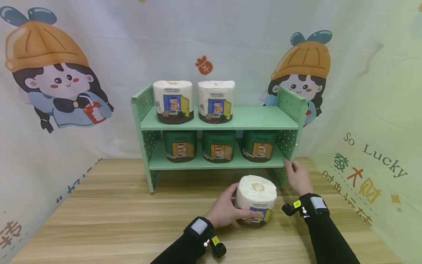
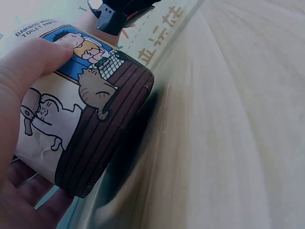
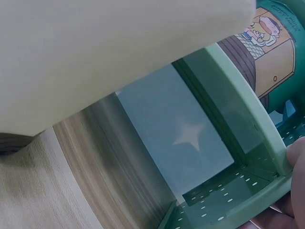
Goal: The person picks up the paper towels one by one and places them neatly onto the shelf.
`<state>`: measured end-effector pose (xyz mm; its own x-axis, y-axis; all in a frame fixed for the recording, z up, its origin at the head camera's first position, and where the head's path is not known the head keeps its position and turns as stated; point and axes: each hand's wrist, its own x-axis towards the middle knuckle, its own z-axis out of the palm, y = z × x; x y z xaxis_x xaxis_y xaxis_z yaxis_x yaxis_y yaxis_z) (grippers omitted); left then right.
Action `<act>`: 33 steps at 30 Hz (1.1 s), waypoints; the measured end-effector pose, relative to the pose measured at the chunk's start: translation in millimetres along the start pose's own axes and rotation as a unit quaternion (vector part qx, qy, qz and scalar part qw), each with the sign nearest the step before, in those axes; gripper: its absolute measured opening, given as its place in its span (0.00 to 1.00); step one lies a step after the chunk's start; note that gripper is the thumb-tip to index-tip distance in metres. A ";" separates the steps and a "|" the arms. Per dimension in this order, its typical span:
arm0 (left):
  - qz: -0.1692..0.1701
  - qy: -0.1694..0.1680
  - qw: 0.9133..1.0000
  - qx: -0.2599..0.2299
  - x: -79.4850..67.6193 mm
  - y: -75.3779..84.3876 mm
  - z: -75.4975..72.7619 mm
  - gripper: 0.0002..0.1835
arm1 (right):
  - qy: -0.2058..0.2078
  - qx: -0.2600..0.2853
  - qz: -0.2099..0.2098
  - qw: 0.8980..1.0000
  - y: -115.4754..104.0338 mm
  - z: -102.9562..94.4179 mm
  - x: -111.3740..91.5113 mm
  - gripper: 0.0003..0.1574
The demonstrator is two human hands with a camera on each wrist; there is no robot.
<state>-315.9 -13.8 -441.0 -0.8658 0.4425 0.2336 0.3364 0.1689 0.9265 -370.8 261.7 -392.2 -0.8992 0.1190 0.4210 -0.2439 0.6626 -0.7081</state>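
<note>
My left hand (image 1: 225,209) grips a white-wrapped toilet paper roll (image 1: 252,196) from its left side, in front of the green two-tier shelf (image 1: 217,166). The thumb presses the printed front, and fingers wrap behind it in the left wrist view. A dark shadow lies beneath the roll (image 2: 95,133), whose base looks slightly off the table. My right hand (image 1: 299,179) pinches the shelf's right side panel near the lower board, with the thumb on its front edge. In the right wrist view, the white roll blocks the upper left, and only part of the hand (image 3: 298,181) shows.
Two white toilet paper rolls, a left one (image 1: 173,102) and a right one (image 1: 217,102), stand on the upper board. Below are three green-wrapped rolls, left (image 1: 179,146), middle (image 1: 218,146) and right (image 1: 259,146). A printed cloth (image 1: 244,47) hangs behind the wooden table (image 1: 108,220).
</note>
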 end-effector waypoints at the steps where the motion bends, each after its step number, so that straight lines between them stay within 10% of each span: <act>1: 0.003 0.001 1.000 0.000 0.1 0.2 -0.1 0.46 | -0.001 0.000 0.000 1.000 0.1 -0.1 -0.1 0.29; 22: 0.039 0.017 0.999 -0.001 -2.8 36.1 -7.2 0.48 | 0.002 0.002 0.012 1.000 -0.1 1.0 0.7 0.29; 33: 0.079 0.023 0.995 -0.063 -3.0 81.4 -7.3 0.46 | -0.016 0.021 0.037 0.999 2.4 0.3 2.6 0.31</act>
<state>-288.7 -7.8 -364.1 -0.8226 0.4132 0.3906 0.4233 -0.0136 0.9059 -373.9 263.3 -393.0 -0.9262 0.1433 0.3488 -0.1900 0.6215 -0.7600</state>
